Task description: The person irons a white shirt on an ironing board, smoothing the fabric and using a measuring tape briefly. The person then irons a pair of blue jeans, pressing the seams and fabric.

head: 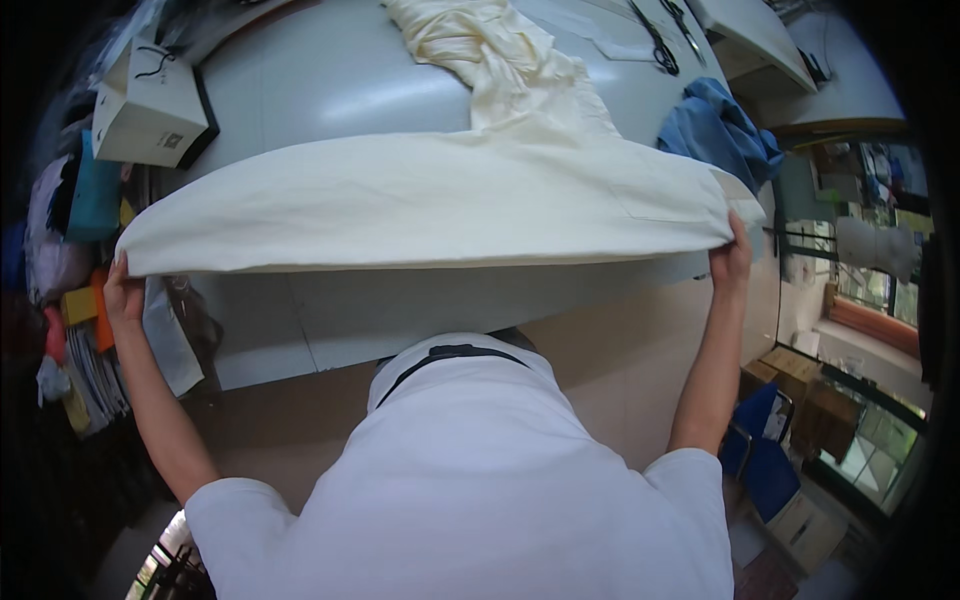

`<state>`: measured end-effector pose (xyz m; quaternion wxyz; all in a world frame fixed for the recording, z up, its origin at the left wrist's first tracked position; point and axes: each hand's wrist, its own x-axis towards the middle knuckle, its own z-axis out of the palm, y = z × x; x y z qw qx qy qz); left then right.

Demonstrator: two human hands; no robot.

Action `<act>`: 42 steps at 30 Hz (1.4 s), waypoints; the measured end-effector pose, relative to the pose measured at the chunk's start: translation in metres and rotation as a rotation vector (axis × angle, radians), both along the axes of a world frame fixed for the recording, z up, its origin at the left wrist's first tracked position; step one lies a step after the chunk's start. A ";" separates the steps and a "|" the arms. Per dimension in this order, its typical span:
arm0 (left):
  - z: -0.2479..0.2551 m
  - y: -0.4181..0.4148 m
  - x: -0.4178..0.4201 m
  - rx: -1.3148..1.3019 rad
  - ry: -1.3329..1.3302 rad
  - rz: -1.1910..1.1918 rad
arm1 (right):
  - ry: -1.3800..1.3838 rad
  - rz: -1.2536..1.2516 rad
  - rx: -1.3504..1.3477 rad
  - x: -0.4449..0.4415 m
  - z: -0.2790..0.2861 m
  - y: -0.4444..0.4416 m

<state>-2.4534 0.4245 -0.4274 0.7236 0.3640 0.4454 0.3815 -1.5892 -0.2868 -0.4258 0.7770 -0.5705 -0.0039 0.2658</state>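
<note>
A long cream cloth garment (390, 202) is stretched flat from side to side before me, over the pale table (300, 97). Its left end is gripped by my left hand (124, 294), mostly hidden fingers behind the edge. At the other end my right hand (732, 253) pinches the lower corner, close to a beige patch of cloth. A seam line runs near that right end. From the upper edge of the stretched part, more cream cloth (517, 67) lies bunched and wrinkled toward the far side of the table.
Crumpled blue cloth (720, 131) lies beyond my right hand. Black-handled scissors (664, 54) rest at the far right. A white paper bag (150, 105) stands at the far left, above piled goods and folders (94, 375). A blue chair (761, 450) is on the floor at right.
</note>
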 end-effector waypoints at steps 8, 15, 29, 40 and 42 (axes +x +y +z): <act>-0.096 -0.152 -0.126 -0.181 0.202 0.106 | 0.130 0.012 -0.084 -0.039 -0.099 -0.042; -0.148 -0.227 -0.066 -0.338 0.927 0.185 | 0.139 -0.143 -0.964 -0.044 -0.115 -0.017; -0.067 -0.159 -0.002 0.244 1.074 -0.130 | -1.592 0.878 -0.500 -0.345 -0.103 0.302; 0.249 -0.232 0.181 0.522 0.675 -0.472 | -1.606 0.948 -0.507 -0.382 -0.131 0.332; 0.269 -0.265 0.258 0.664 0.685 -0.491 | -1.490 1.113 -0.505 -0.366 -0.086 0.330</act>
